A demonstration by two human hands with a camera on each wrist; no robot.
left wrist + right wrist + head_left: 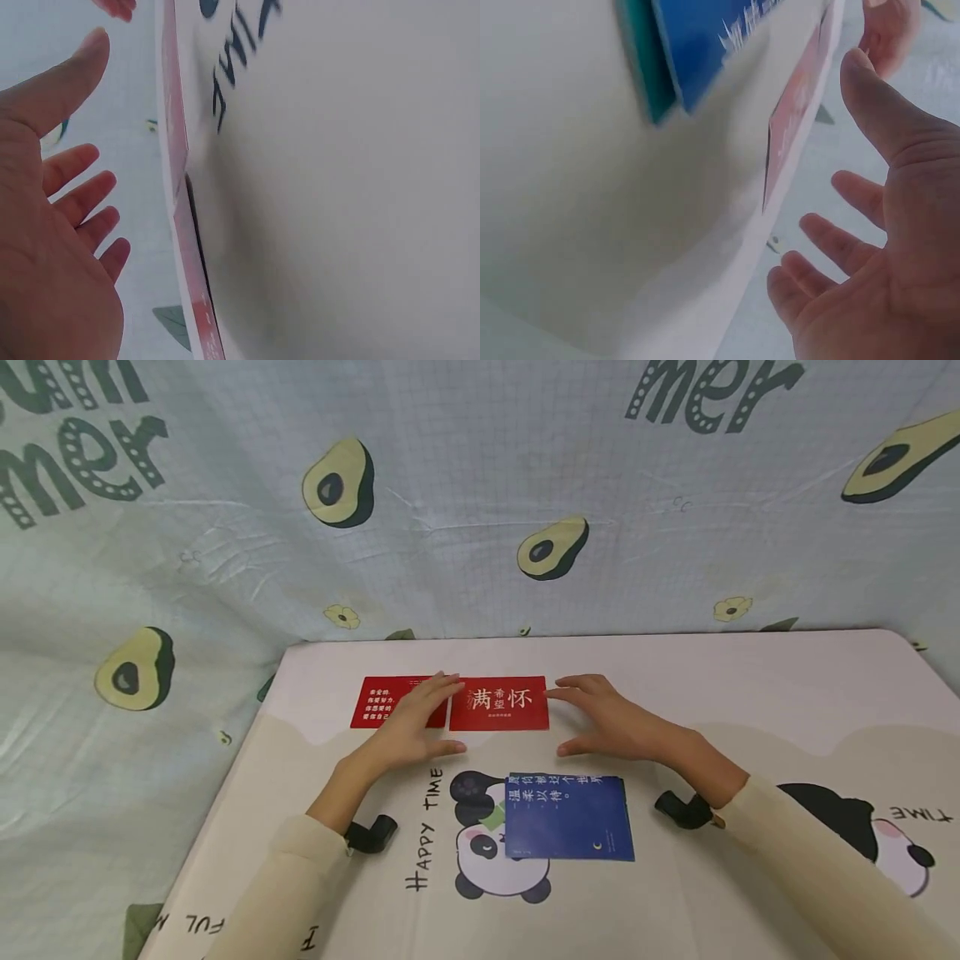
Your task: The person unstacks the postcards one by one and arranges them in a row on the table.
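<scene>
Two red cards with white writing, the left red card (pixel 372 703) and the right red card (pixel 500 717), lie side by side with a narrow gap. My left hand (pixel 411 725) is above the left one and partly hides it, its fingertips by the other's upper left corner. Fingers spread, my right hand (pixel 603 720) is at the right card's right edge; whether it touches cannot be told. Both hands hold nothing. Nearer to me lies a blue card (pixel 570 827) with white writing; in the right wrist view a teal piece (pixel 646 67) shows beside it.
A pale table cover (pixel 645 902) with printed pandas and lettering lies under the cards. Behind the table's far edge hangs a light cloth (pixel 450 585) printed with avocados. Black wrist-camera mounts, the left mount (pixel 372 835) and the right mount (pixel 684 810), sit below the wrists.
</scene>
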